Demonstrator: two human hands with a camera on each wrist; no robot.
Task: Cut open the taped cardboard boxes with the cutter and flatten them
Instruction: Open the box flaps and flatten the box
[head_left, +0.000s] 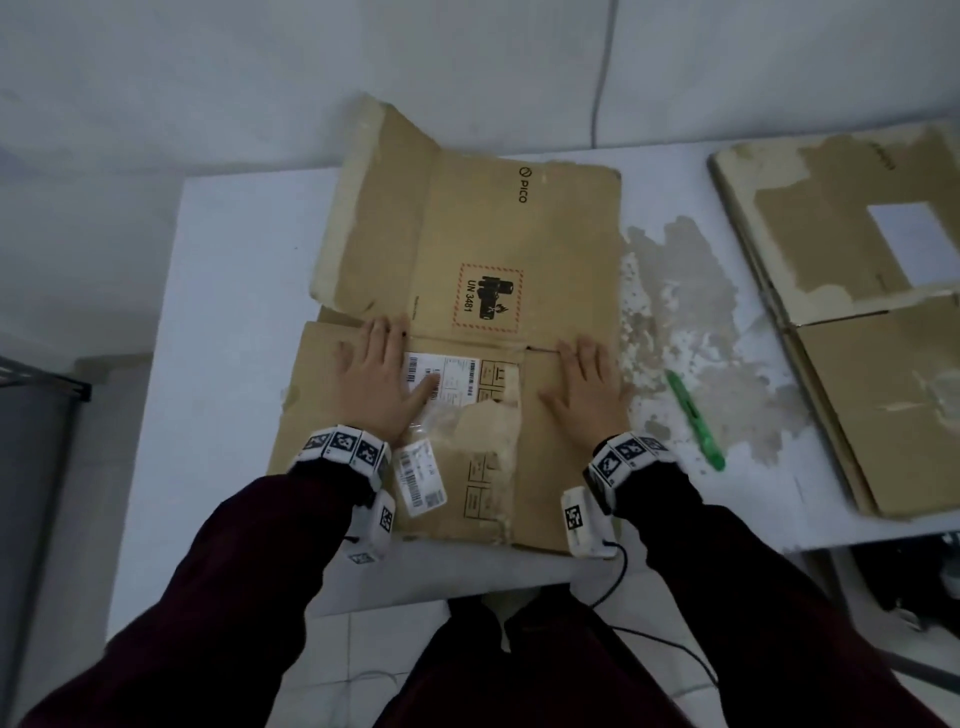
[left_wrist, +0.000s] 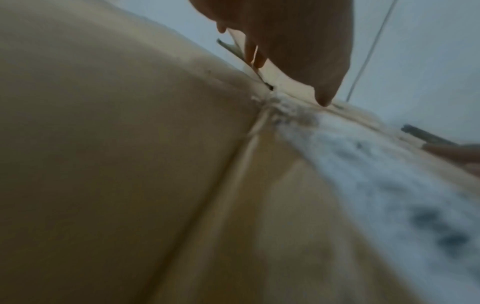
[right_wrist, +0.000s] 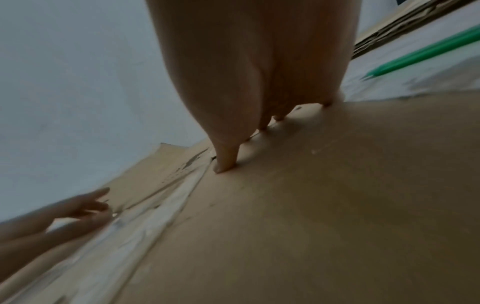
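Lying flattened, cardboard box (head_left: 498, 291), torn, labelled

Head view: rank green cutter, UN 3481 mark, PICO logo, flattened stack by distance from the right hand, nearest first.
From the right hand:
1. Green cutter, just to its right on the table.
2. UN 3481 mark, up and to its left on the box under the hand.
3. PICO logo, farther up the same box.
4. Flattened stack, at the table's far right.
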